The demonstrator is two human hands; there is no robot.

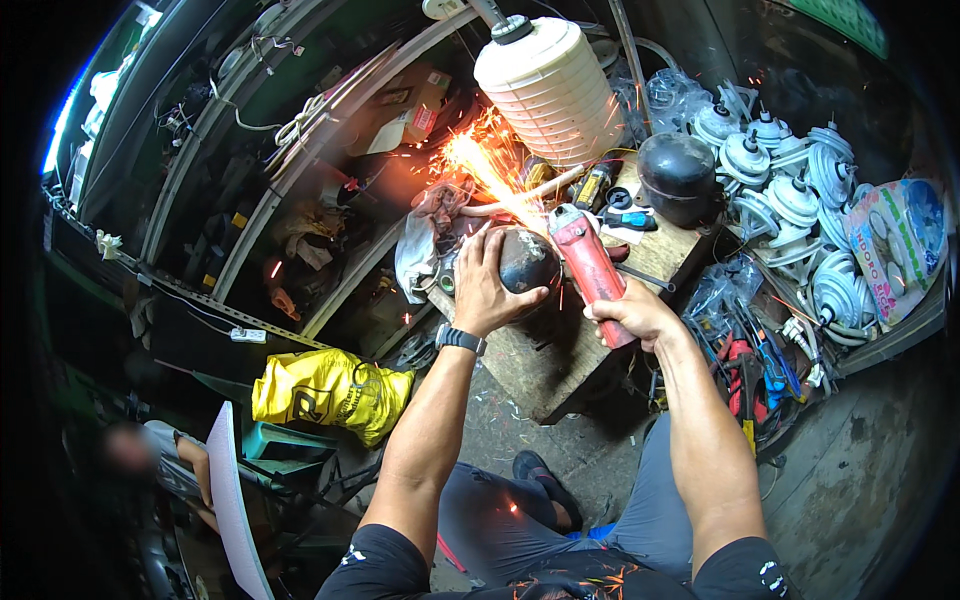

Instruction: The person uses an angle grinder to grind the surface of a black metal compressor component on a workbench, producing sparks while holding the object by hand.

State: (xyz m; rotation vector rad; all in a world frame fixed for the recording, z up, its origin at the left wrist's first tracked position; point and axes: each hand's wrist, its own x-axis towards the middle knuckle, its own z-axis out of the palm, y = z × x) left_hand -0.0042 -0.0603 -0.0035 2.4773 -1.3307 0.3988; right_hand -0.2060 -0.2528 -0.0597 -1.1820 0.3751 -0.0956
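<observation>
My right hand (640,316) is wrapped around the rear body of a red angle grinder (588,260). The grinder's head meets the far right side of a black rounded metal shell (528,262), which looks like a compressor housing. Bright orange sparks (485,165) fly from that contact toward the far left. My left hand (490,282) grips the shell from its left side, thumb across the front and fingers over the top. Both sit at a worn wooden block (540,375). The grinder's disc is hidden by the glare and its own head.
On the block lie a second black shell (680,178), a yellow-black power tool (594,186) and a blue-handled screwdriver (632,219). A ribbed white tank (548,90) stands behind. White motor parts (790,205) and hand tools (745,375) crowd the right. A yellow bag (335,390) and another person (175,460) are left.
</observation>
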